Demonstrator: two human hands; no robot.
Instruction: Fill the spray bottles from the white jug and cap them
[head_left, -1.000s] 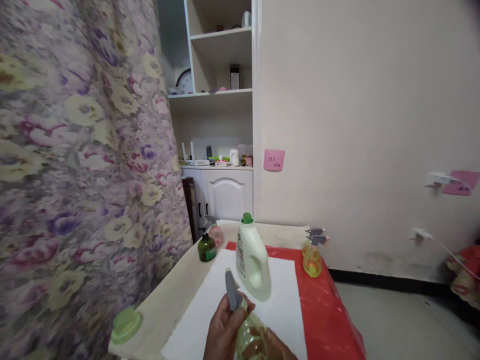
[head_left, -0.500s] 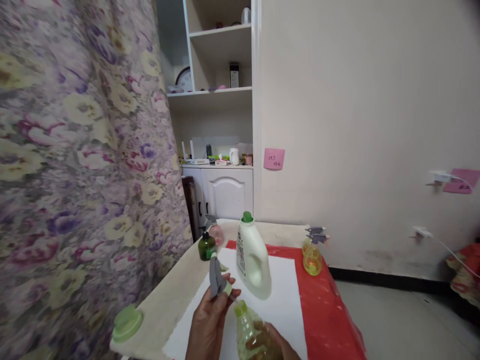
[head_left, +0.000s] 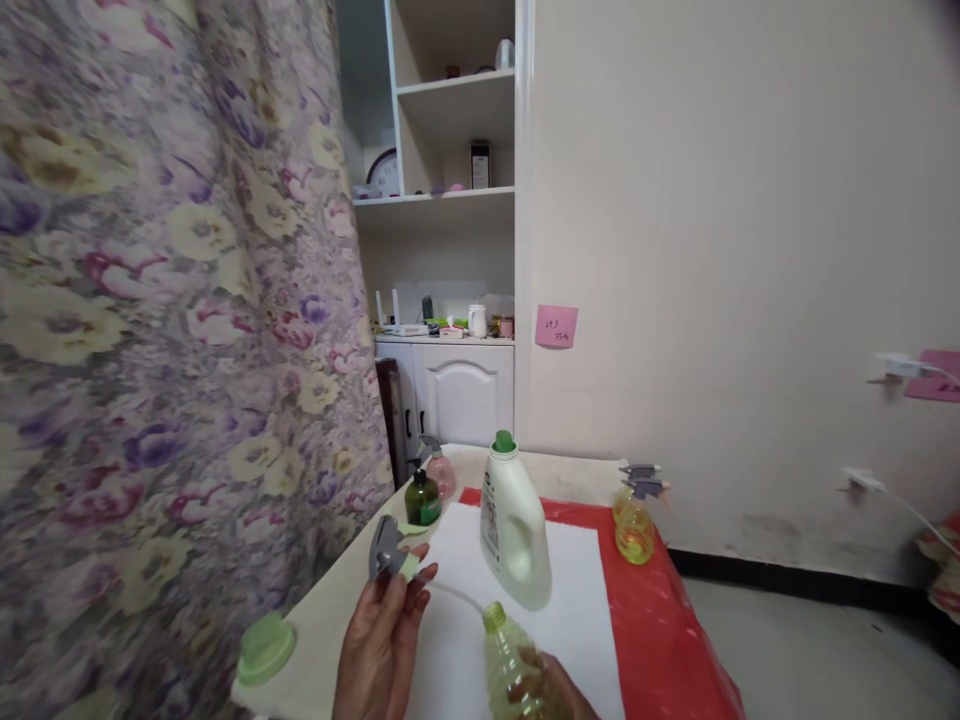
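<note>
Sprayer head (head_left: 388, 552) drawn farther left from bottle (head_left: 501, 648).

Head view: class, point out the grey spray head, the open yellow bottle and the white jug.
grey spray head (head_left: 387, 548), head view, on its grey trigger body.
open yellow bottle (head_left: 501, 650), head view, on its clear shoulder below the neck.
white jug (head_left: 521, 545), head view, on the middle of its body.
</note>
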